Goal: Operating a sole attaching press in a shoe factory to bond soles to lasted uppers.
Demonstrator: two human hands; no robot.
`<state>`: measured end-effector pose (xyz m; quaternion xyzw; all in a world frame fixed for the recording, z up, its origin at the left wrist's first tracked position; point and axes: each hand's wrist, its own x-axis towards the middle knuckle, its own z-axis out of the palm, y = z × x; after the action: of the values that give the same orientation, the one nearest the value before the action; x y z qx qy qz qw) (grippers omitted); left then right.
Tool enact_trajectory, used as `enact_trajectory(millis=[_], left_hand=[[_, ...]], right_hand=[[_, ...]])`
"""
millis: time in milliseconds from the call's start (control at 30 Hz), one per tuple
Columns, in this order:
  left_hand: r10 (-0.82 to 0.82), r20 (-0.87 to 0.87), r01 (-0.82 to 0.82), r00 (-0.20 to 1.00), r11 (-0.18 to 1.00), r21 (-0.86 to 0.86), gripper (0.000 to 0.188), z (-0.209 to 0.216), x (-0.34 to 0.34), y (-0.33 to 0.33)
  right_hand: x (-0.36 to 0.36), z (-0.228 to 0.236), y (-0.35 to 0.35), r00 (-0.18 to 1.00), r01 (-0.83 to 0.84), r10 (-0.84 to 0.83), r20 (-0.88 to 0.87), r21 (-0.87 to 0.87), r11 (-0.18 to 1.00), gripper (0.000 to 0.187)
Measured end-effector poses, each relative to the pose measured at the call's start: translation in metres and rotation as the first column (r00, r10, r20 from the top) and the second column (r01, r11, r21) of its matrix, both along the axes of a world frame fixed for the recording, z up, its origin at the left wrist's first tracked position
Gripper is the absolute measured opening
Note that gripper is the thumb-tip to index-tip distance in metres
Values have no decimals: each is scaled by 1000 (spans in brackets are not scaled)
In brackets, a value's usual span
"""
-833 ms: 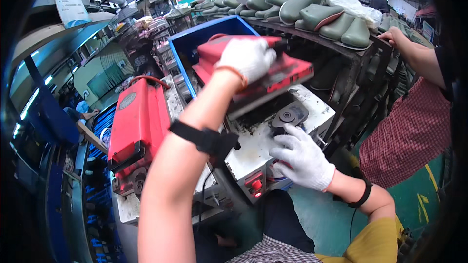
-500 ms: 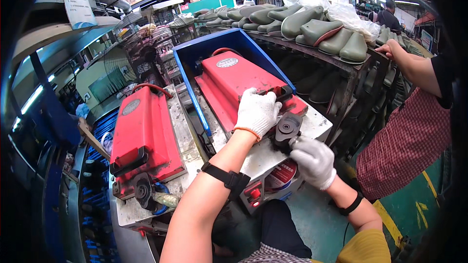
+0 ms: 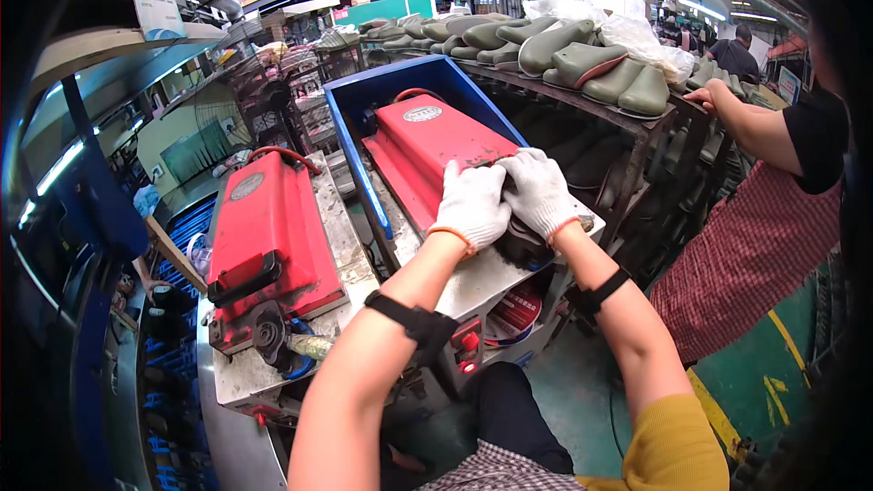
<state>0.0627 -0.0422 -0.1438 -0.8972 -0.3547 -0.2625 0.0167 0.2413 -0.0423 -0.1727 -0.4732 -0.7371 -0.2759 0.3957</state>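
My two hands, in white knit gloves with orange cuffs, are side by side at the front end of a long red machine cover (image 3: 427,150). My left hand (image 3: 473,207) is closed, fingers curled over the front edge where the cover's black handle sits. Close against it, my right hand (image 3: 538,191) is closed over the right part of that handle. The gloves hide most of the handle. Below them a dark latch block (image 3: 526,244) partly shows on the pale metal bench (image 3: 455,295).
A second red cover (image 3: 273,218) with a black handle (image 3: 245,279) lies to the left. A blue frame (image 3: 386,82) surrounds the worked machine. Olive-green clogs (image 3: 587,64) fill a rack behind. At right, another person (image 3: 755,245) stands with a hand on the rack.
My right hand has moved up and left from beside the dark latch block to the cover's handle, joining my left hand. The view has shifted slightly.
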Motion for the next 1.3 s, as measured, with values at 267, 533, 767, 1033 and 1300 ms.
enact_trajectory(millis=[267, 533, 767, 1033, 1300], left_hand=[[182, 10, -182, 983, 983, -40, 52, 28, -190, -85], [577, 214, -580, 788, 813, -56, 39, 10, -305, -104], [640, -60, -500, 766, 535, -681, 39, 44, -318, -88], [751, -72, -753, 657, 647, -121, 60, 16, -307, -90], [748, -26, -747, 663, 660, -81, 59, 11, -309, -88]], right_hand=[[1, -1, -1, 998, 30, -28, 55, -45, 999, 20], [-7, 12, 5, 977, -36, 58, 205, -107, 994, 19], [-8, 14, 12, 970, -26, 65, 233, -167, 986, 19], [-7, 10, 6, 978, 143, -134, 160, -44, 989, 27], [-3, 6, 15, 956, 292, -288, 48, -140, 946, 20]])
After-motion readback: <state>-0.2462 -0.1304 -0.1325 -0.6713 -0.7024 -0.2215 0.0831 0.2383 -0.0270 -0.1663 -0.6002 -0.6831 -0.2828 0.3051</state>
